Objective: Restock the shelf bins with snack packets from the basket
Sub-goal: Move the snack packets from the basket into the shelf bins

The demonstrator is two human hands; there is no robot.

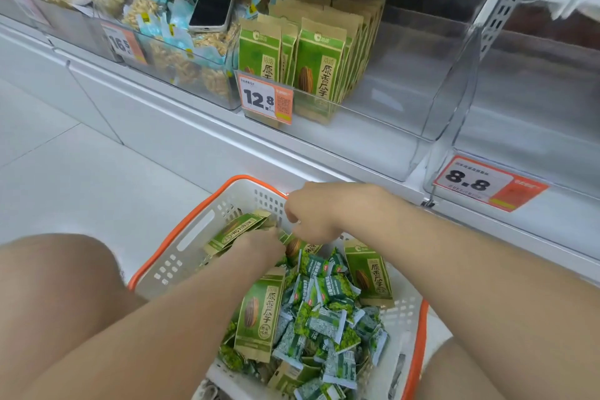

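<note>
Both hands meet at the far end of the white basket [168, 266]. The left hand [259, 247] grips a bundle of green seed packets [235, 232] printed 原香瓜子. The right hand [316, 214] curls just beside it; whether it holds any, I cannot tell. Matching packets stand in the shelf bin [373, 107] behind a price tag [264, 99] reading 12.8; a second tag [477, 183] reads 8.8.

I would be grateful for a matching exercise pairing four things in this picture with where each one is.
Things:
1 phone
2 12.8 tag
3 8.8 tag
4 small wrapped packets

Places:
A in the basket
B on the front of the rightmost bin
C lying on the pale snacks, upper left
D in front of the upright seed packets

Pairs: 1-C, 2-D, 3-B, 4-A
</note>
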